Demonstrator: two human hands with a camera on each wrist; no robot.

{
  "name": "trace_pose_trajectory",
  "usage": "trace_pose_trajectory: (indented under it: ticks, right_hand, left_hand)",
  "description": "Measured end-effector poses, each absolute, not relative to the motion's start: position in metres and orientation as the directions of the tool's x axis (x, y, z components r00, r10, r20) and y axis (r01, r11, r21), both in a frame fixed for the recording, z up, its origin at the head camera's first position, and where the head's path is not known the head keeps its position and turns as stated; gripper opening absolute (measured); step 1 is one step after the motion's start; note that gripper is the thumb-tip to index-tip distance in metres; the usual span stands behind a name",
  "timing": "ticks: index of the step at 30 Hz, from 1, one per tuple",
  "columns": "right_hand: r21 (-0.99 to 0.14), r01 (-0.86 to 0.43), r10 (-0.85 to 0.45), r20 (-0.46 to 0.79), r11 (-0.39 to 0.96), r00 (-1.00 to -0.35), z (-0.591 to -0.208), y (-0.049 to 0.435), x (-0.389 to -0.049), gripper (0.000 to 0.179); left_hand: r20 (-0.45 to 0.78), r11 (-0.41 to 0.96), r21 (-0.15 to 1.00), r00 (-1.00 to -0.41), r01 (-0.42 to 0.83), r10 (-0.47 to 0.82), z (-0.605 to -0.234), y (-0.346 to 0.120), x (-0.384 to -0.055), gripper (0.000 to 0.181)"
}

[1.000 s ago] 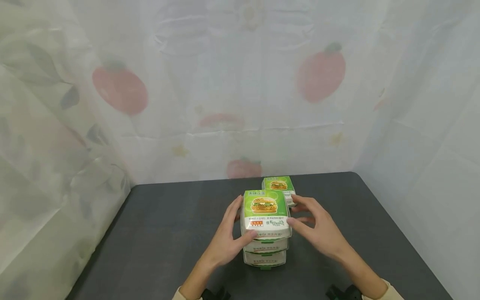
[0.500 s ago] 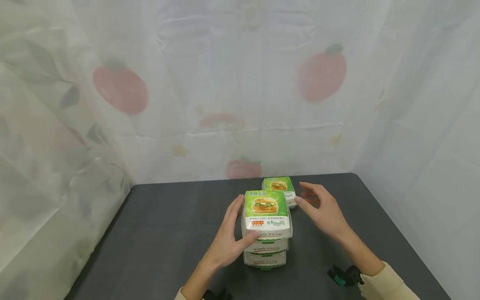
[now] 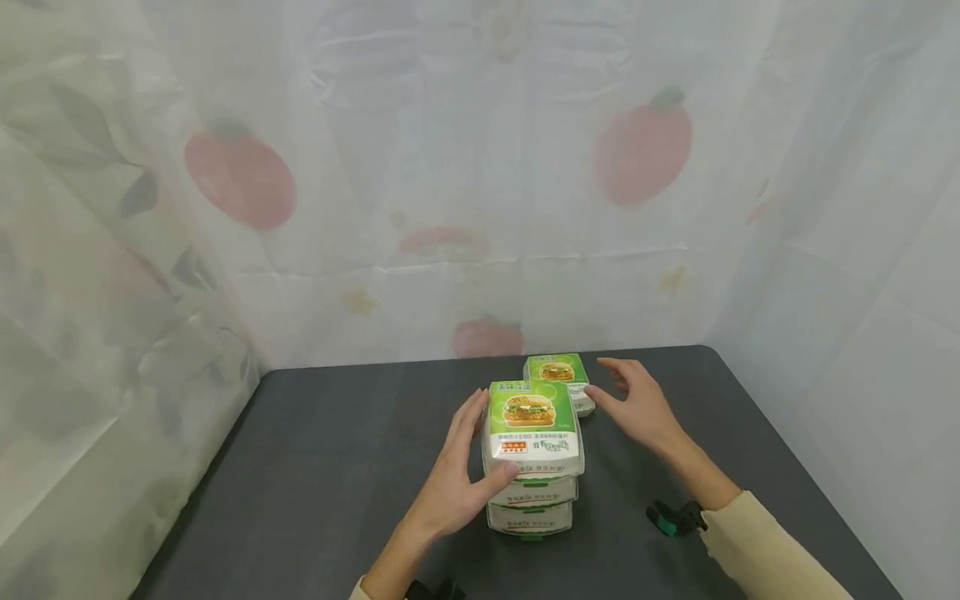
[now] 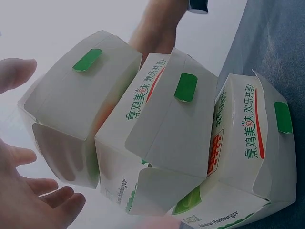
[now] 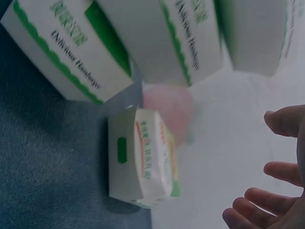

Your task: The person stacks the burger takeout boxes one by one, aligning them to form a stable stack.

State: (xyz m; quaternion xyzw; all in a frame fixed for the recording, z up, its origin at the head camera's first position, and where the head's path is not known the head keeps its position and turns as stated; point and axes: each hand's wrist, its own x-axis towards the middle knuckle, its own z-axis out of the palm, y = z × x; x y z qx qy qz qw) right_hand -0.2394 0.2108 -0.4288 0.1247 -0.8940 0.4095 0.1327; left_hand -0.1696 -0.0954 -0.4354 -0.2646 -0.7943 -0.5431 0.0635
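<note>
Three hamburger boxes in white and green stand stacked in the head view. The top box (image 3: 534, 421) has a burger picture on its lid; beneath it show the fronts of the middle box (image 3: 536, 493) and bottom box (image 3: 528, 521). Along the left side of the top box lies my left hand (image 3: 450, 483), fingers extended and thumb at its front edge. The left wrist view shows that hand's fingers (image 4: 52, 191) loosely spread next to the top box (image 4: 71, 95). My right hand (image 3: 637, 408) hovers right of a fourth hamburger box (image 3: 555, 368), fingers apart and holding nothing.
The fourth box sits alone behind the stack on the dark table (image 3: 360, 450), partly covered by the stack in the head view. A pale curtain (image 3: 360, 183) with printed fruit hangs behind the table's far edge, with sheeting at both sides.
My right hand has left the right side of the top box and moved back and right, beside the rear box. My left hand and the stack have barely shifted.
</note>
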Motion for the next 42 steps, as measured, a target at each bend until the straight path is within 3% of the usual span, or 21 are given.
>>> trace_pose_trajectory:
  ticks: [24,30,42]
  right_hand:
    - [-0.658,-0.198,-0.138,0.142,0.727,-0.98,-0.477,0.213,-0.286,0.079]
    - [-0.719,-0.165,-0.136,0.098,0.676,-0.986,-0.492,0.213,-0.293,0.079]
    - [-0.82,-0.241,-0.202,0.156,0.519,-0.967,-0.51,0.197,-0.306,0.082]
  left_hand:
    - [0.404,0.287,0.815,-0.849,0.503,0.341,-0.438,-0.095,-0.168,0.088]
    - [0.42,0.285,0.806,-0.841,0.518,0.341,-0.438,-0.095,-0.167,0.087]
    - [0.425,0.291,0.8,-0.837,0.525,0.344,-0.437,-0.096,-0.167,0.08]
